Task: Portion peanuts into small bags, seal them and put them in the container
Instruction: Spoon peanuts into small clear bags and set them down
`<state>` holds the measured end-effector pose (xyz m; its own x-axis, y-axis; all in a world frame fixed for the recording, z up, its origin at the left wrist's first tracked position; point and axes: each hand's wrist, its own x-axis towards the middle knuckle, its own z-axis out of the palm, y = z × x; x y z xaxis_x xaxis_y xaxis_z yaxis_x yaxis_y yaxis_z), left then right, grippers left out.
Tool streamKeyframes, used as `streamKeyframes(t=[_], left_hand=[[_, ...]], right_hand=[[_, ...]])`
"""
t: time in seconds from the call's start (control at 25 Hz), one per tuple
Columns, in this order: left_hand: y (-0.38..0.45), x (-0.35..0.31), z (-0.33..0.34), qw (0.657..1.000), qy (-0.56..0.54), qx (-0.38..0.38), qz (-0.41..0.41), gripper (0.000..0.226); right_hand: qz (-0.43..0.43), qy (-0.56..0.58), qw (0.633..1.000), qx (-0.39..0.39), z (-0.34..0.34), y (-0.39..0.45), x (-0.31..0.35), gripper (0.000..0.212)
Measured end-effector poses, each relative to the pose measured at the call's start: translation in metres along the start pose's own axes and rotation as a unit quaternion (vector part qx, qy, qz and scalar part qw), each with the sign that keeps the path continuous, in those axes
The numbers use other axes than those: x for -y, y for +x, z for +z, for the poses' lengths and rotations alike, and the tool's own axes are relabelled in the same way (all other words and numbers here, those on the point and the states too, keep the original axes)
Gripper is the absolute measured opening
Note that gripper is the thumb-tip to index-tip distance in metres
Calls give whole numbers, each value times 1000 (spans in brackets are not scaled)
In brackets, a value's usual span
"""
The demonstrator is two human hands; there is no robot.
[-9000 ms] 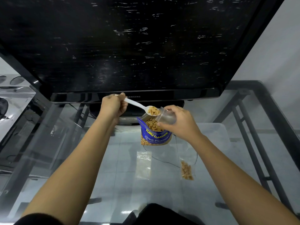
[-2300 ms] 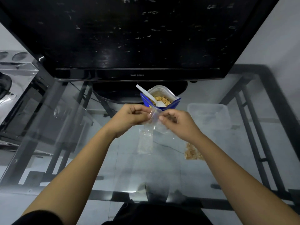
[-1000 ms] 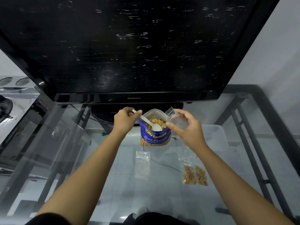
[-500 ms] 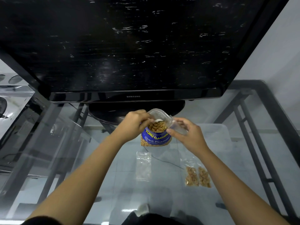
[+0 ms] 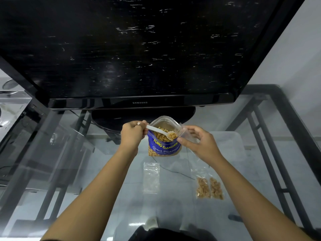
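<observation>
Peanuts [image 5: 172, 135] are being carried on a white spoon [image 5: 160, 131], gripped by the left hand [image 5: 132, 134], toward a small bag [image 5: 184, 132] being pinched open by the right hand [image 5: 199, 142]. Spilling onto the desk [image 5: 121, 197] is being risked if the limp mouth is collapsing.

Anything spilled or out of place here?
No spill visible. The left hand holds a loaded spoon over the peanut bag, at the small bag in the right hand. One oddity: two filled bags lie on the table, not in the container.
</observation>
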<state>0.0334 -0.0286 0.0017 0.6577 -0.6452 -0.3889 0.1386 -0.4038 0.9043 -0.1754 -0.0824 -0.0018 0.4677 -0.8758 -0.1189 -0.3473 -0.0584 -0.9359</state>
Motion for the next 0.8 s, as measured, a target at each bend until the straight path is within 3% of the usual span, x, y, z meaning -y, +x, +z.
streamKeyframes(t=[0.24, 0.52, 0.68, 0.8], left_hand=[[12, -6, -15, 998, -47, -8, -37, 18], [22, -33, -33, 995, -99, -21, -23, 22], [18, -59, -35, 998, -62, -1, 20, 18], [4, -77, -31, 991, 45, 17, 122, 21]], right_hand=[[-34, -80, 995, -51, -10, 8, 8, 47], [-110, -229, 966, -46, -5, 25, 17, 48], [-125, -224, 966, -41, 9, 30, 23, 48], [-119, -143, 982, -42, 21, 29, 26, 45]])
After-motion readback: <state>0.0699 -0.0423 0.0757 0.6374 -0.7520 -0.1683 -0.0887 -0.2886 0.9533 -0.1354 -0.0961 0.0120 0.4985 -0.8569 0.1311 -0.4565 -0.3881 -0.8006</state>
